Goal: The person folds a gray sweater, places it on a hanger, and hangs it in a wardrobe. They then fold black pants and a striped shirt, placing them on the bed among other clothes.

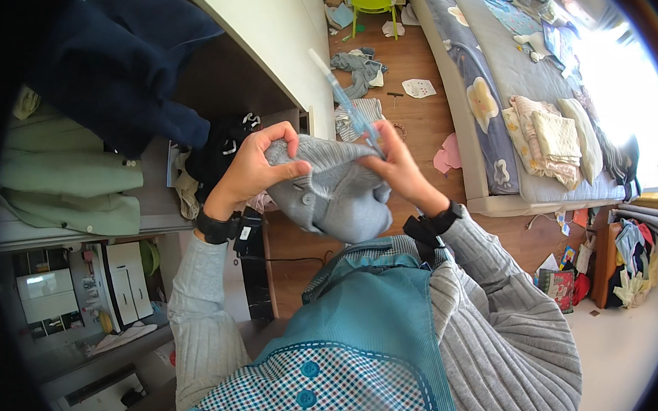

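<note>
A grey knitted garment [334,197] with a ribbed edge and a button is bunched up before my chest. The fingers and thumb of my left hand [262,161] pinch its ribbed edge on the left. On the other side, my right hand [399,163] grips the same edge. A translucent blue plastic bar [346,98], perhaps a clothes hanger seen edge-on, rises from my right hand and points up and left. Its lower end is partly hidden by the fingers and the cloth.
An open wardrobe on the left holds a dark navy garment [126,65] and a green jacket [76,168]. On the right stands a bed [482,206] with folded bedding [554,138]. Clothes [358,73] and papers [419,88] lie on the wooden floor near a green chair [371,2].
</note>
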`<action>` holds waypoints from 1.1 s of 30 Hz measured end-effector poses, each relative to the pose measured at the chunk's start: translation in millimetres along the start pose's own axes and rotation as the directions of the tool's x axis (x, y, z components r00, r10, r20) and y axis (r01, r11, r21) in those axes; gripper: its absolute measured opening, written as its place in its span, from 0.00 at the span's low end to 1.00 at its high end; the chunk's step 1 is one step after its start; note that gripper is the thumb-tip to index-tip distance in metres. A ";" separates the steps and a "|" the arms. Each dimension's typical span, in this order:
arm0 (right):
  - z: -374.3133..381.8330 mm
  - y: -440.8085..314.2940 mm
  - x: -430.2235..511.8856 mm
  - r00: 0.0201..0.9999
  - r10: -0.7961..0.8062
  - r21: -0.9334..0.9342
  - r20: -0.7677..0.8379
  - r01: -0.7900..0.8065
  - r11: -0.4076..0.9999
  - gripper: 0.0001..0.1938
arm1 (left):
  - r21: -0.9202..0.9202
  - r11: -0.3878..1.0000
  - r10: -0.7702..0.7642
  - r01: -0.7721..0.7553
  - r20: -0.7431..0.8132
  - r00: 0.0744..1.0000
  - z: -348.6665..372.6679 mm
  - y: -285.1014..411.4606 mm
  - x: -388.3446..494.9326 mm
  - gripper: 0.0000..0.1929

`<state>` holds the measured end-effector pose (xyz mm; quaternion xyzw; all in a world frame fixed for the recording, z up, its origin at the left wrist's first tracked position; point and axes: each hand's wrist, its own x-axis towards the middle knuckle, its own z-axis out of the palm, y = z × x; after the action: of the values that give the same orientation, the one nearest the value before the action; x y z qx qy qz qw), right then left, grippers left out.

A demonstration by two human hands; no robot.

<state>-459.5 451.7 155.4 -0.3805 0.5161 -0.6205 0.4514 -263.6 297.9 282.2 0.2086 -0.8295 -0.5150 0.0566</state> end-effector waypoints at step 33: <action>-76.8 -58.8 -42.6 0.989 -0.031 -0.118 -0.141 0.015 0.993 0.19 | -0.687 0.721 -0.013 0.090 0.117 0.993 95.3 -126.7 43.7 0.15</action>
<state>-528.5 518.6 199.4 -0.3667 0.5780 -0.6202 0.3832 -296.2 311.0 121.5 0.1684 -0.5737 -0.7982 0.0725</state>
